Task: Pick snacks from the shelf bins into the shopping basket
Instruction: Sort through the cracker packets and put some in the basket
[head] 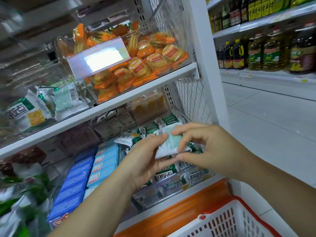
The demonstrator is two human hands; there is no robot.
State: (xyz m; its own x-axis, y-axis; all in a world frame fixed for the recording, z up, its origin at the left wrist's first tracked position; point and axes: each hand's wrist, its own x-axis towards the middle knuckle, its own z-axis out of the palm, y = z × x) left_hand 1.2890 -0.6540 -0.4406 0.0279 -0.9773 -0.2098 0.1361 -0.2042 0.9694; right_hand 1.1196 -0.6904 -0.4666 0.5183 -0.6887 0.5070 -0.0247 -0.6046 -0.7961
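Blue packets (75,183) are lying left of the clear bin (171,194) at the lower shelf's right end. Above it, the left hand (145,161) and right hand (205,147) are both pinching one pale-green snack packet (169,142). The white basket (230,221) is sitting lower right, and oil bottles (271,52) are lining the shelves across the tiled aisle.

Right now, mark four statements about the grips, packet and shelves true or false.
1. The left grip and right grip both pinch one white-and-green snack packet. True.
2. That packet lies in the basket. False: it is held over the bin of green packets; the shopping basket sits lower right.
3. Orange-wrapped snacks sit higher than the grips. True.
4. The blue boxes lie right of the green-packet bin. False: they lie left of it.
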